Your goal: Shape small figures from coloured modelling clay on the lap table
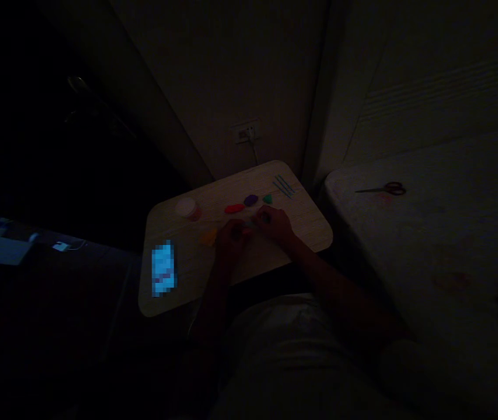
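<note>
My left hand (pixel 230 236) and my right hand (pixel 275 223) meet over the small wooden-topped table (pixel 253 265), fingers curled on both. A small pale piece (pixel 247 223) shows between the fingertips, with a reddish bit by my left fingers; the dark hides what each hand grips. Just beyond lie soft lumps that look like modelling clay: a long red one (pixel 233 208), a purple one (pixel 251 200) and a green one (pixel 267 199). A yellow-orange lump (pixel 208 237) rests left of my left hand.
A lidded tub (pixel 188 208) stands at the table's left back, with a lit phone screen (pixel 163 268) in front. Several thin sticks (pixel 284 186) lie at the back right corner. Scissors (pixel 382 189) lie on a pale surface to the right. A wall outlet (pixel 246 132) holds a plugged cord.
</note>
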`<state>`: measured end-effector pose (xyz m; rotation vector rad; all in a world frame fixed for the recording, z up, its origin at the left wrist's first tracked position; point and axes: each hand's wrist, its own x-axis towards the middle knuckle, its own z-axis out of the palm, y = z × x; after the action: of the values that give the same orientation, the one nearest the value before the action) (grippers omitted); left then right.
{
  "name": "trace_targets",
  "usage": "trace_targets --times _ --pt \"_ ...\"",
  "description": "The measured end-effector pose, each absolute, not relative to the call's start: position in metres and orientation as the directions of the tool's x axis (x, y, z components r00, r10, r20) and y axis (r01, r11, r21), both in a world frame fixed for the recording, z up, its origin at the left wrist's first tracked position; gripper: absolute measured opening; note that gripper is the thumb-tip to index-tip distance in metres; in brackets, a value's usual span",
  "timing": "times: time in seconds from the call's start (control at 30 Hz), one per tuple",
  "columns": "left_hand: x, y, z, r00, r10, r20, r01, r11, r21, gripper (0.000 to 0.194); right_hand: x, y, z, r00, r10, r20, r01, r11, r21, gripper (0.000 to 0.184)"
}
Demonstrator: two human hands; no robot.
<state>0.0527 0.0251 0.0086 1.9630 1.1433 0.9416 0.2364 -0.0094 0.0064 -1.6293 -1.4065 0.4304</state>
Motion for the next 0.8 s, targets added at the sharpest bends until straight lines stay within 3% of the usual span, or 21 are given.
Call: trace_targets --times 0.17,0.37,0.53,0.8 --pt "0.0515 0.0266 0.0075 0.387 0.888 0.25 0.395 -0.404 0.825 0.02 0.237 -0.0098 0.0066 0.295 0.914 0.279 0.571 0.066 -0.818 0.022" --pt "0.0546 0.0276 0.0108 0.483 0.777 0.404 0.545 -0.628 0.556 0.015 0.2365 -0.0093 0.0063 0.279 0.919 0.279 0.632 0.043 -0.774 0.021" --pt "0.0559 0.0243 0.0132 0.506 0.744 0.436 0.576 -0.668 0.472 0.021 0.2351 -0.0093 0.0082 0.272 0.926 0.26 0.703 -0.007 -0.711 0.023" --pt "0.0553 0.0257 0.007 0.446 0.774 0.448 0.612 -0.63 0.479 0.028 0.2321 -0.0057 0.0124 0.265 0.934 0.24 0.789 -0.067 -0.611 0.023"
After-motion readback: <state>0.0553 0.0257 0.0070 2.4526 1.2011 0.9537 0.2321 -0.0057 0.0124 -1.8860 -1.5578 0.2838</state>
